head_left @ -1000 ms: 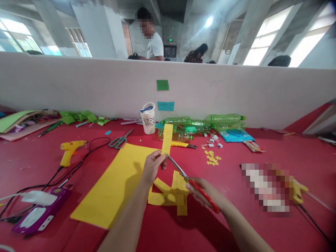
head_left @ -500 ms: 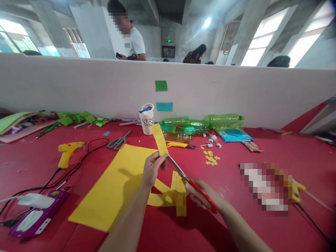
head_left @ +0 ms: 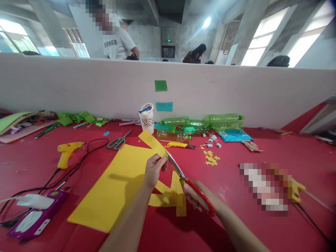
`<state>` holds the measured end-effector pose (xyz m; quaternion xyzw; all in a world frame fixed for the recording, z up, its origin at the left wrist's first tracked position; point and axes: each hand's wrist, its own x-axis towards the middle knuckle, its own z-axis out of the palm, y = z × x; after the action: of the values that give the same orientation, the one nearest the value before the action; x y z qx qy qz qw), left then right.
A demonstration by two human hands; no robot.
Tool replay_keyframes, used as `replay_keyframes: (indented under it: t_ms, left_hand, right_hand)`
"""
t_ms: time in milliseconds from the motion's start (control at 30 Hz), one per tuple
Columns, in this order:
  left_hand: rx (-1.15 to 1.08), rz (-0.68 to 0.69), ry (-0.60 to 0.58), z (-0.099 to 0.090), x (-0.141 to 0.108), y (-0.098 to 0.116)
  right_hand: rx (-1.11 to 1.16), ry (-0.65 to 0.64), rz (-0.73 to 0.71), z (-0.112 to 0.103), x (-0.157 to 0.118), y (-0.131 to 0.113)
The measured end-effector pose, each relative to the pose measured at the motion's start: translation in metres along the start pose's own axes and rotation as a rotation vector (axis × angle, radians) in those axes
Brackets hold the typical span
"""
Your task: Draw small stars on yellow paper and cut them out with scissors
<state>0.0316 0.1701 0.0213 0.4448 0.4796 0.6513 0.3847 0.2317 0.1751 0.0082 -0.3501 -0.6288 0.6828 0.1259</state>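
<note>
My left hand (head_left: 155,168) pinches a yellow paper strip (head_left: 151,141) that slants up and to the left from the fingertips. In my right hand (head_left: 195,194) are red-handled scissors (head_left: 200,196), their blades pointing up-left with the tips at the strip beside my left fingers. Beneath my left forearm lies a large yellow sheet (head_left: 105,189). Several cut yellow strips (head_left: 181,206) lie on the red table under and between my hands. A small group of yellow stars (head_left: 210,158) rests to the right of the blades.
Behind the hands are a white cup (head_left: 147,120), green bottles (head_left: 183,121), a yellow cutter (head_left: 177,144) and grey scissors (head_left: 117,140). At left are a yellow glue gun (head_left: 67,152) and purple power strip (head_left: 39,213). Another glue gun (head_left: 296,190) lies right. A person in white stands beyond the partition (head_left: 105,84).
The yellow strip in my left hand has swung down to the left. The scissors and my right hand have shifted slightly left. The person in white has moved left.
</note>
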Motion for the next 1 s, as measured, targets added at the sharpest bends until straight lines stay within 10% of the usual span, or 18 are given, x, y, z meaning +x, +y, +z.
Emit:
replay_keyframes:
  t_ms: [1000]
  left_hand:
    - [-0.129,-0.054,-0.004,0.001,0.001,-0.007]
  right_hand:
    - [-0.045,0.11,0.052,0.013,0.005,-0.002]
